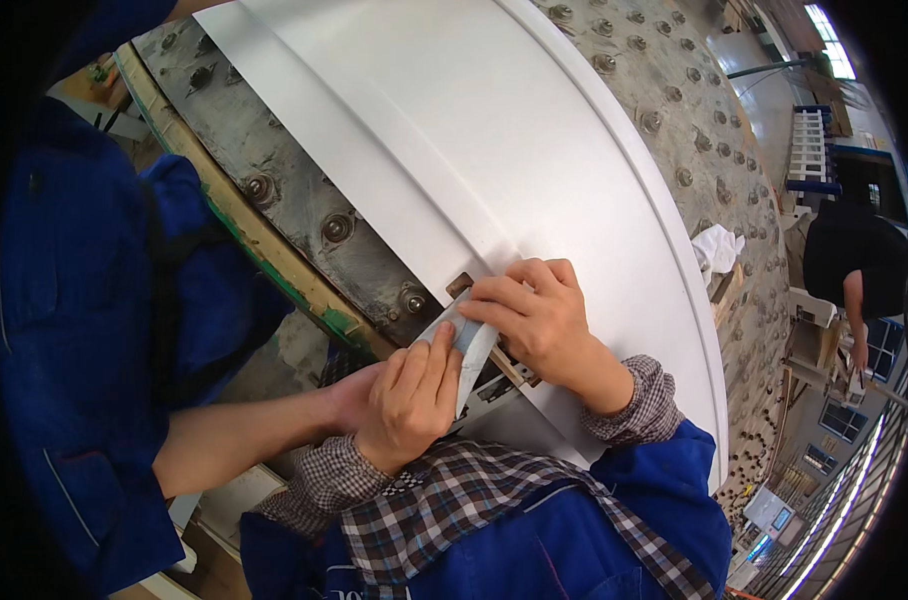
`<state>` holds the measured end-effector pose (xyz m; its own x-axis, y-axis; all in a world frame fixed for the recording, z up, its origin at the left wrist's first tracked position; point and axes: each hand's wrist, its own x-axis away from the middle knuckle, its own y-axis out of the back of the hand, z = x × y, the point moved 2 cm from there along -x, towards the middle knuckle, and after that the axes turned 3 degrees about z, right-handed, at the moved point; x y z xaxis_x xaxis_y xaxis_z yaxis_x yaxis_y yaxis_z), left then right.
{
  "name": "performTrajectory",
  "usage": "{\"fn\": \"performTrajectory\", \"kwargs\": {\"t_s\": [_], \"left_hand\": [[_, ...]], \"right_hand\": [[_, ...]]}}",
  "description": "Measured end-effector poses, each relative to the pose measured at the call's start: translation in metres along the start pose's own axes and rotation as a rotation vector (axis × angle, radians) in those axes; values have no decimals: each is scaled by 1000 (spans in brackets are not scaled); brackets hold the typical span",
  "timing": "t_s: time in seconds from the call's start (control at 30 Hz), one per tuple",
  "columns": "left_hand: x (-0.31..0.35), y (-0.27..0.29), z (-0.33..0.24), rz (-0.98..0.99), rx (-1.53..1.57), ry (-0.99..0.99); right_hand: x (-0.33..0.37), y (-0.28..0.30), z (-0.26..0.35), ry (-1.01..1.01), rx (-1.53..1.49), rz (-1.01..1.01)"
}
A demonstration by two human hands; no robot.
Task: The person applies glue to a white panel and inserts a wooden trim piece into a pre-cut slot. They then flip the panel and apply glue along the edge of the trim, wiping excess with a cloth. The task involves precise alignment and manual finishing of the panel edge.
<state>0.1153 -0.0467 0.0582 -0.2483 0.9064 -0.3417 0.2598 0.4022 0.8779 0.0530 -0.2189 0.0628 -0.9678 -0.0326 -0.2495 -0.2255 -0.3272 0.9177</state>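
Observation:
My left hand grips a flat grey strip, its fingers laid along the strip's face. The upper end of the same strip is pinched by my right hand, which rests close over a large white sheet panel with raised ridges. The strip sits at the panel's cut edge, beside a small brown block. A narrow bar lies just under my right hand. Against my left hand is a co-worker's hand, partly hidden behind it. What the strip covers cannot be seen.
The panel lies on a metal table studded with ball rollers. A co-worker in blue overalls stands close on the left, beside the table's green-and-tan rim. A white cloth lies past the panel's right edge. Another person is farther right.

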Motion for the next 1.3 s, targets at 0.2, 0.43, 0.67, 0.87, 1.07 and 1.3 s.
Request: {"fn": "performTrajectory", "kwargs": {"t_s": [0.2, 0.43, 0.67, 0.87, 1.07, 1.3], "left_hand": [[6, 0, -7, 38, -46, 15], [5, 11, 2, 60, 12, 28], [-1, 13, 2, 104, 70, 34], [-3, 14, 5, 102, 104, 12], [14, 12, 6, 42, 10, -9], [25, 2, 11, 94, 169, 9]], "right_hand": [[-3, 1, 8, 21, 1, 0], [3, 0, 6, 71, -38, 18], [3, 6, 5, 68, 1, 70], [5, 5, 7, 58, 40, 58], [2, 1, 16, 99, -21, 24], [9, -3, 22, 55, 57, 100]]}}
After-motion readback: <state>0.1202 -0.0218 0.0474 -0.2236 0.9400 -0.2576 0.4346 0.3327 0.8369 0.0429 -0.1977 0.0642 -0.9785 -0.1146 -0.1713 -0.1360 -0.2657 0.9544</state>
